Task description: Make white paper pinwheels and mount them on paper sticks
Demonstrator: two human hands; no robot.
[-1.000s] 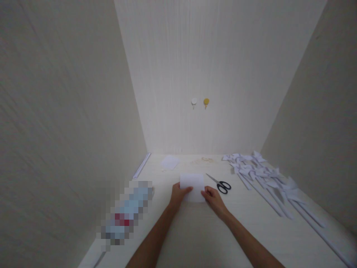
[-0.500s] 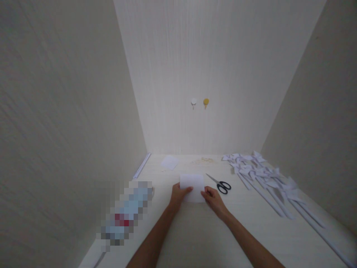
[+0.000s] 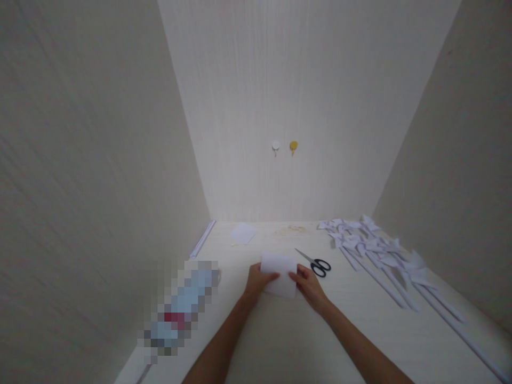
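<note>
Hands, left [image 3: 258,282] and right [image 3: 309,283], pinch white paper [image 3: 280,273] between outstretched forearms.

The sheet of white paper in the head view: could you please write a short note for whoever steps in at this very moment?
Left hand: pinches the left edge of the white paper sheet.
Right hand: pinches its right edge.
The sheet lies on the table, between both hands.
Black-handled scissors lie untouched just right of the sheet.
Done: a row of paper pinwheels on sticks lies along the right side.
A small paper piece lies farther back.
Left: this sheet is uncut, not yet shaped.
</note>
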